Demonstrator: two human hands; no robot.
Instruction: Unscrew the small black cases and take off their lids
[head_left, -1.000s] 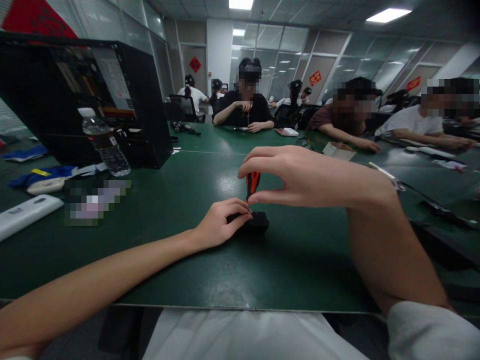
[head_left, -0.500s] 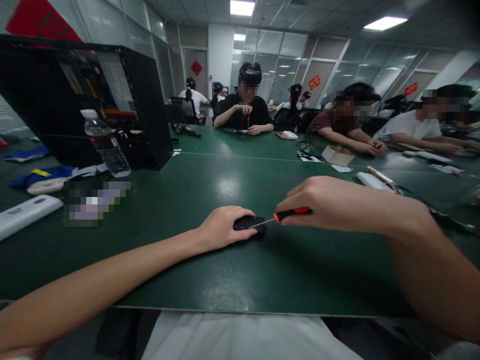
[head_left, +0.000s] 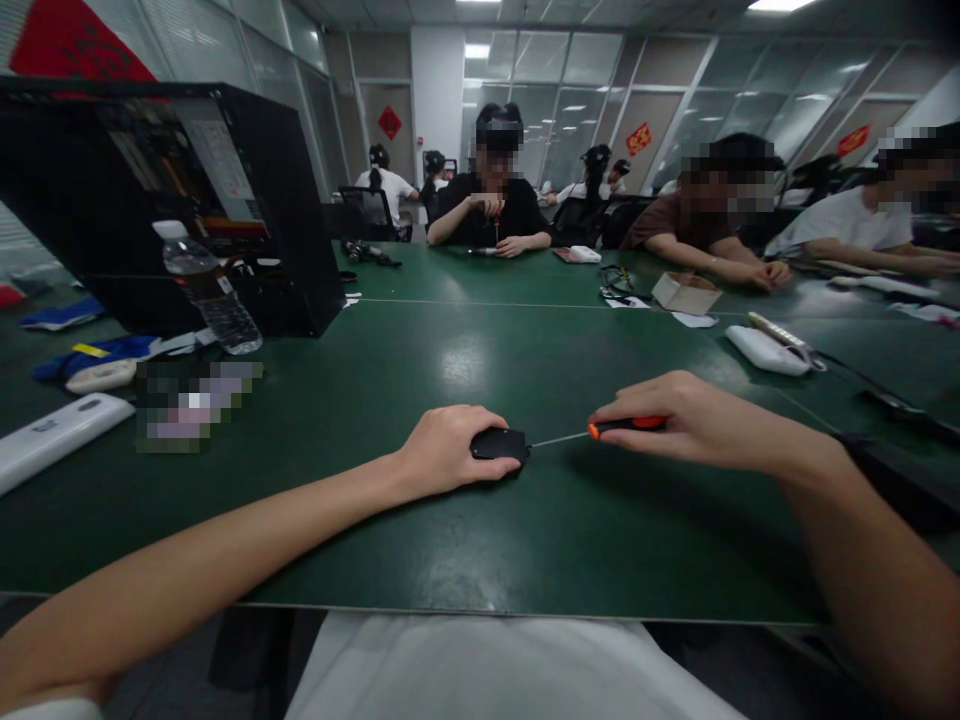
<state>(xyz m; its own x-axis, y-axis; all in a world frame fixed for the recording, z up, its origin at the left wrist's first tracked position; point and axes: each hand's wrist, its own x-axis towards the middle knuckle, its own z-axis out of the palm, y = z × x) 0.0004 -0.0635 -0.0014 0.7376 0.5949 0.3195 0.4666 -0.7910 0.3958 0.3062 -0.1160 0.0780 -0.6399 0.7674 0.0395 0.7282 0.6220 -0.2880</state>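
My left hand (head_left: 448,447) grips a small black plastic device (head_left: 496,449), thumb on the near side and fingers on the far side, holding it against the green table (head_left: 450,540). Small light dots show on the device's upper face; I cannot tell its exact kind. In my right hand (head_left: 675,420) is a screwdriver (head_left: 628,427) with a black and orange handle, closed between thumb and fingers. Its thin metal shaft points left, nearly level, and the tip is at the right end of the device. Whether the tip touches it I cannot tell.
An opened black computer case (head_left: 277,220) stands at the left, with a water bottle (head_left: 214,290) before it. A long white object (head_left: 64,437) lies further left. A white adapter-like piece (head_left: 769,350) and a small open box (head_left: 684,293) are at the right. Several people sit across the table.
My right hand has drawn the screwdriver right, its tip moving from the device's upper face to its right end. My left hand keeps its hold. The view has shifted slightly.
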